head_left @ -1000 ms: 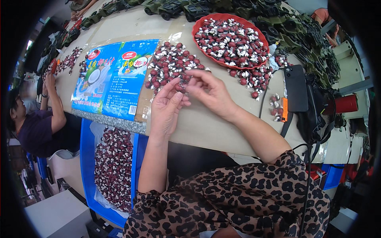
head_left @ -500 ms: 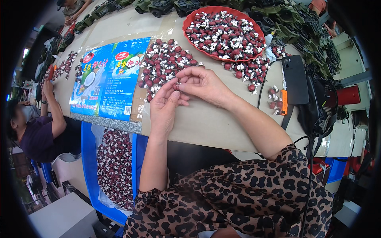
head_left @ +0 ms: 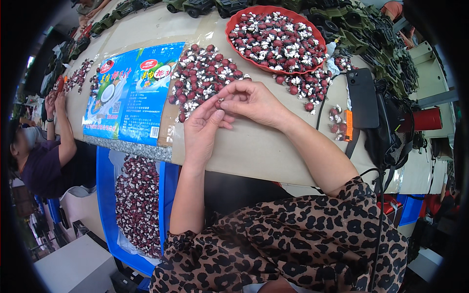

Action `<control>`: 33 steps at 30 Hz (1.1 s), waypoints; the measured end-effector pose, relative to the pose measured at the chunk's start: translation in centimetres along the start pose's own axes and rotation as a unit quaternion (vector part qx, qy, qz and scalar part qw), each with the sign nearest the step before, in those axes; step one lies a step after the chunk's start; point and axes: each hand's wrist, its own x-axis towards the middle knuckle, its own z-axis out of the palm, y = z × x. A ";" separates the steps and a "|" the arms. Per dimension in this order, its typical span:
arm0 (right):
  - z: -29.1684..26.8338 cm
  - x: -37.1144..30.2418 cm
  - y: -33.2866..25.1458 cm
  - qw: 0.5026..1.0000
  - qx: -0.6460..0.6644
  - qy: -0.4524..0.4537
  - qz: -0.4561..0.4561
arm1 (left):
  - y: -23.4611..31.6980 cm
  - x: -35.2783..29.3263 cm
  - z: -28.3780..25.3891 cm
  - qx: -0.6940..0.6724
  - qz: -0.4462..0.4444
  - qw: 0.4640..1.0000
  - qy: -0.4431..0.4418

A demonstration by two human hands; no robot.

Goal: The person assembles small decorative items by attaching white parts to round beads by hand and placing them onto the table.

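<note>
Between my fingertips, just above the table near its front edge, is a small dark-red ball piece, mostly covered by the fingers. My right hand pinches it from the right with thumb and forefinger. From the lower left, my left hand meets it with bent fingers and holds its other side. Right behind both hands lies a loose pile of similar red balls with white bits. A red scalloped bowl heaped with the same pieces stands farther back, right of that pile.
Flattened blue printed cardboard covers the table's left part. Below the edge sits a blue crate full of red-and-white pieces. At right are a black phone, an orange-handled tool and cables. Green toy vehicles line the back. A co-worker sits left.
The piece between my fingers has turned: a small ring showed before, now a reddish surface does. My hands stay nearly in place. Both of the co-worker's hands now show together.
</note>
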 end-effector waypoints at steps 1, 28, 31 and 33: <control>0.0 0.0 -0.2 1.000 0.000 -0.001 0.000 | 0.1 -0.1 0.0 0.000 0.001 1.000 0.001; -0.3 0.0 -0.6 0.991 0.073 0.027 0.113 | 0.5 -0.3 0.2 0.011 0.008 1.000 -0.013; -0.6 -0.2 -0.7 0.989 0.049 0.029 0.137 | 0.1 -0.2 0.3 0.016 -0.003 1.000 -0.015; -0.6 -0.2 -0.8 0.987 0.047 0.023 0.149 | 0.0 -0.2 0.3 0.021 -0.011 1.000 -0.007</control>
